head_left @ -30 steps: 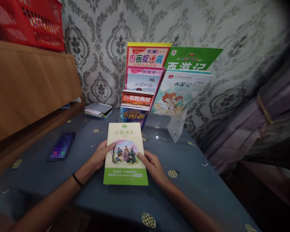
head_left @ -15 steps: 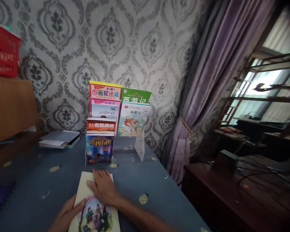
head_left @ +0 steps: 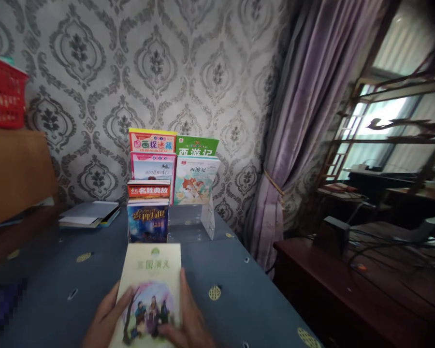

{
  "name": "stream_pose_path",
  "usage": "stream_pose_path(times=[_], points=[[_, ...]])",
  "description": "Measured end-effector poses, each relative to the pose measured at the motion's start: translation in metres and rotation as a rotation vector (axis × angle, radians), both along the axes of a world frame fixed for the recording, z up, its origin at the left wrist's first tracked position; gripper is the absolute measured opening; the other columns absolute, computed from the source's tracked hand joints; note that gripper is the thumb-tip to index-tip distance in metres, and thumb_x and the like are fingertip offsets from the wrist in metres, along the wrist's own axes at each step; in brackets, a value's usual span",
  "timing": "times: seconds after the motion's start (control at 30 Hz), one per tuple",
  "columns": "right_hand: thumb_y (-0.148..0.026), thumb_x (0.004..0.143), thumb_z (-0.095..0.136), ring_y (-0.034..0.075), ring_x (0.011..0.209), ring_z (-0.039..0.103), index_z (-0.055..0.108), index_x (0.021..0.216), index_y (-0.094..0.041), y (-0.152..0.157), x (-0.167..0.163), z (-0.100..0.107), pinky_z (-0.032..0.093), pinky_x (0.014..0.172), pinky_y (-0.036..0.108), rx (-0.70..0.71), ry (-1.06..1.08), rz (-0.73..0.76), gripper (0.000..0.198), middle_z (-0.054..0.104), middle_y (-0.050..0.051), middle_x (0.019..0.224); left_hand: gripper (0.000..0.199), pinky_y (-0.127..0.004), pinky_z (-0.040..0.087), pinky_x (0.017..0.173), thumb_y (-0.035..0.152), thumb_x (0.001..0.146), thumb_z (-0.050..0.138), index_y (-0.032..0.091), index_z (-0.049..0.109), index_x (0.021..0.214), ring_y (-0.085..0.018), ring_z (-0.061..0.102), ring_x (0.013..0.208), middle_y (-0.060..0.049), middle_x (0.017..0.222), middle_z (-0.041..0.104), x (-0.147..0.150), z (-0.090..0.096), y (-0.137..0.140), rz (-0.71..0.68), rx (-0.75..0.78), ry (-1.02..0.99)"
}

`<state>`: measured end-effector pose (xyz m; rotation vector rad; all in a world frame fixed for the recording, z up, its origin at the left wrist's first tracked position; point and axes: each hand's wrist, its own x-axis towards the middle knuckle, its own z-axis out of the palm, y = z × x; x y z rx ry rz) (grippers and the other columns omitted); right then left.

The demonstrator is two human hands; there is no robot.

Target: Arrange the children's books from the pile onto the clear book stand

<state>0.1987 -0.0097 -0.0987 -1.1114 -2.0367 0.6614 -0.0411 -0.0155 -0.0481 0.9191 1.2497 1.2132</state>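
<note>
"What does the head view show in the hands?"

"A pale book [head_left: 148, 275], face up at the bottom middle, between the left hand [head_left: 107, 314] and the right hand [head_left: 194, 321]."

"And each grip?"

"Both are closed on it. The left has its thumb on the cover at the left edge; the right has fingers along the right edge and its thumb over the lower part of the picture."

"Which hand is nearer?"

"Neither; both touch it. Its long axis points away from the person, top edge towards the clear rack [head_left: 209, 220] standing on the table [head_left: 255, 309]. The rack's front left book, a dark blue one [head_left: 148, 222], lies straight beyond that top edge."

"Do the two books touch?"

"I can't tell. They nearly meet in the view, but the depth between them isn't clear. Nor can I tell whether the pale book rests on the table."

"What differs from half a second ago?"

"Then the right hand lay flat across the upper cover. Now it is at the right edge, the title is uncovered, and more of the book shows. The dark blue book sits in the rack as before."
</note>
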Motion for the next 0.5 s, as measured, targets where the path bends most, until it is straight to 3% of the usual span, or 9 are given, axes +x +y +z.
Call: stream_pose_path(times=[0.1,0.17,0.2,0.27,0.33,0.5], points=[[-0.047,0.092,0.062,0.033,0.144,0.045,0.014,0.164,-0.020,-0.010,-0.002,0.025,0.040,0.116,0.051,-0.160,0.299,-0.020,0.091,0.041,0.016,0.161,0.074,-0.043,0.057,0.100,0.062,0.058,0.088,0.020,0.070,0.117,-0.036,0.065,0.123,-0.010,0.124,0.075,0.018,0.018,0.002,0.127,-0.012,-0.146],[-0.053,0.087,0.067,0.032,0.124,0.063,0.049,0.146,-0.019,-0.007,-0.006,0.038,0.052,0.104,0.049,-0.379,0.526,0.092,0.071,0.064,0.014,0.140,0.069,-0.041,0.058,0.099,0.059,0.064,0.087,0.017,0.070,0.117,-0.033,0.069,0.118,-0.011,0.116,0.077,0.027,0.026,0.007,0.176,0.012,-0.223],[-0.056,0.083,0.071,0.031,0.114,0.068,0.058,0.135,-0.018,-0.004,-0.009,0.042,0.054,0.098,0.047,-0.487,0.621,0.137,0.066,0.071,0.013,0.129,0.065,-0.041,0.059,0.098,0.058,0.069,0.085,0.016,0.070,0.116,-0.032,0.070,0.115,-0.011,0.112,0.078,0.030,0.029,0.009,0.193,0.020,-0.246],[-0.058,0.075,0.079,0.028,0.098,0.073,0.066,0.119,-0.018,0.001,-0.013,0.046,0.056,0.091,0.043,-0.673,0.775,0.204,0.061,0.077,0.010,0.113,0.061,-0.041,0.058,0.098,0.057,0.077,0.080,0.013,0.070,0.117,-0.031,0.073,0.110,-0.013,0.107,0.079,0.034,0.034,0.012,0.178,0.028,-0.286],[-0.057,0.070,0.085,0.025,0.092,0.074,0.067,0.116,-0.019,0.003,-0.015,0.046,0.055,0.090,0.041,-0.780,0.873,0.242,0.062,0.078,0.008,0.108,0.062,-0.044,0.058,0.098,0.059,0.081,0.075,0.010,0.070,0.119,-0.032,0.074,0.107,-0.016,0.105,0.079,0.037,0.036,0.013,0.132,0.020,-0.320],[-0.064,0.071,0.082,0.025,0.090,0.073,0.070,0.112,-0.019,0.007,-0.011,0.050,0.053,0.092,0.042,-0.826,0.876,0.248,0.062,0.078,0.008,0.103,0.054,-0.044,0.057,0.099,0.061,0.090,0.063,0.014,0.072,0.113,-0.032,0.072,0.111,-0.015,0.111,0.078,0.038,0.037,0.011,0.167,-0.092,-0.227]])
